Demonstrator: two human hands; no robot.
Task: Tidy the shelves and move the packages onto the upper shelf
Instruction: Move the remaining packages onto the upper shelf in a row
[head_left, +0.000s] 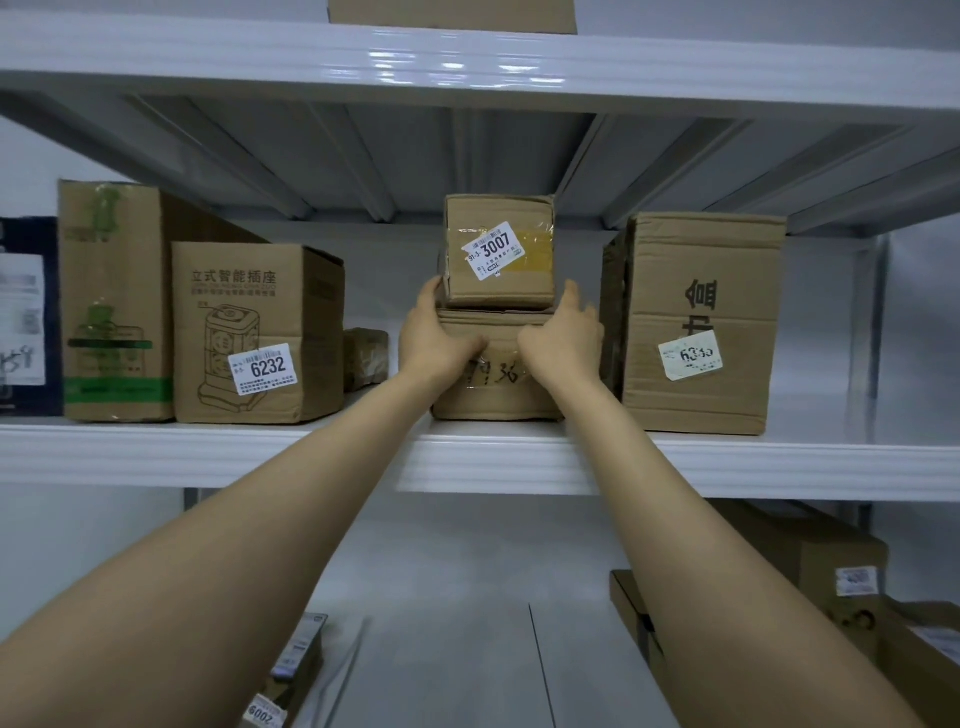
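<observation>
Your left hand (441, 338) and right hand (563, 338) lay against the upper front of the lower box (493, 387), fingers fairly straight and gripping nothing. Your left thumb stood up against the bottom corner of the small box (498, 249) stacked on it. That stack stood at the front of the middle shelf (727, 462), between the 6232 box (249, 332) on the left and a tall box (696, 322) close on the right.
</observation>
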